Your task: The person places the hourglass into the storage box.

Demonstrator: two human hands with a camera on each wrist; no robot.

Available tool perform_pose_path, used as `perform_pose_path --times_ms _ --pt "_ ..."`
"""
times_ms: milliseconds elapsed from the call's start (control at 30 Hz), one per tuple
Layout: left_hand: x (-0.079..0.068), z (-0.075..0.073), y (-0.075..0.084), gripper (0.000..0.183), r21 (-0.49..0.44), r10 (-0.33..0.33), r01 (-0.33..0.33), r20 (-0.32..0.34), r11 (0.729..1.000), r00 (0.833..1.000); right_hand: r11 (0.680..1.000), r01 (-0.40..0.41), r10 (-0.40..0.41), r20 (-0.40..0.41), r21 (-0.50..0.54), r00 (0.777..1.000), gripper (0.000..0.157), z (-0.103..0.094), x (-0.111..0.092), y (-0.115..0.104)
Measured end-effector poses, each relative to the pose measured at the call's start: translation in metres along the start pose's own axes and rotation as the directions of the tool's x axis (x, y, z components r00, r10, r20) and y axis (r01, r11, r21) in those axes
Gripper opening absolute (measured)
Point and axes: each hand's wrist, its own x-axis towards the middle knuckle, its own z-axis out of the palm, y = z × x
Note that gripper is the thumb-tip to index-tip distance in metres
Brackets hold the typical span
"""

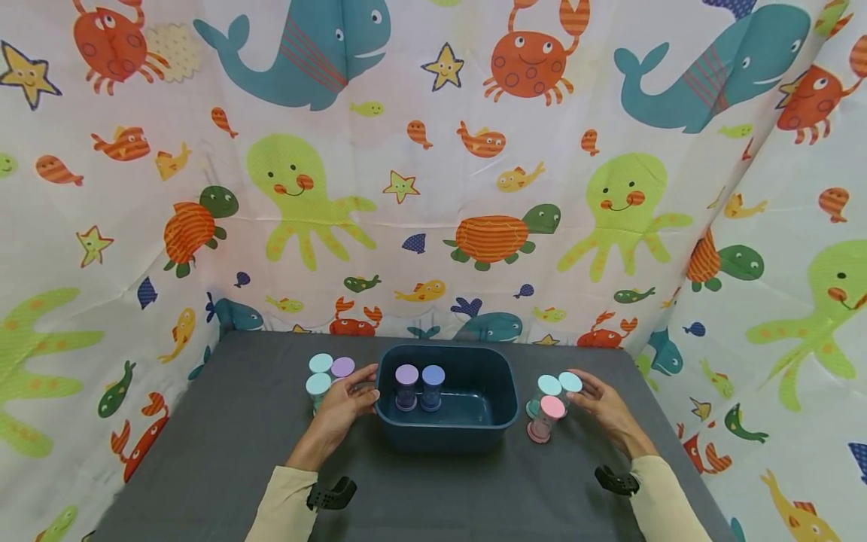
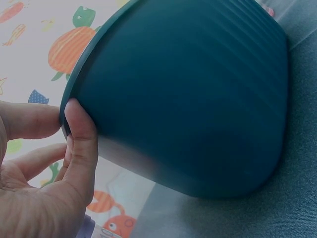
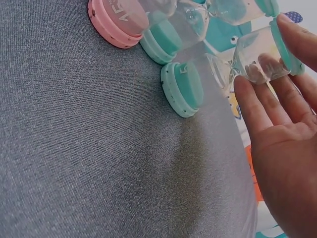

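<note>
My left hand (image 1: pixel 344 403) pinches the left rim of a dark blue plastic bin (image 1: pixel 447 439); in the left wrist view, the thumb lies on the bin's outside wall (image 2: pixel 183 99). Inside it, a purple sand timer (image 1: pixel 406 388) and a blue sand timer (image 1: pixel 432 388) stand upright side by side at the left. To the right of the bin, my right hand (image 1: pixel 606 410) holds a teal sand timer (image 3: pixel 183 89) by its upper part, thumb at the cap and fingers around the glass. Its base rests close on the cloth. Another teal timer (image 1: pixel 547 388) and a pink timer (image 1: pixel 545 421) stand beside it.
Left of the bin, two teal timers (image 1: pixel 320 385) and a purple timer (image 1: pixel 343 366) stand together, partly behind my left hand. A dark grey cloth (image 1: pixel 433 497) covers the table. A curtain printed with sea animals (image 1: pixel 433 203) rises behind the table and along its sides.
</note>
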Motion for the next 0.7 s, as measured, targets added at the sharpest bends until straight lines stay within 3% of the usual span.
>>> perform_pose_path --times_ms 400,700 --pt "-0.001 -0.001 0.0 0.053 0.0 -0.007 0.007 0.01 1.0 1.0 0.999 0.039 -0.041 -0.051 -0.027 0.998 0.066 -0.007 -0.007 -0.004" --pt "-0.001 0.0 0.002 0.054 0.013 -0.001 0.001 0.004 1.0 1.0 0.996 0.051 -0.058 -0.089 -0.075 0.994 0.065 -0.021 -0.013 -0.02"
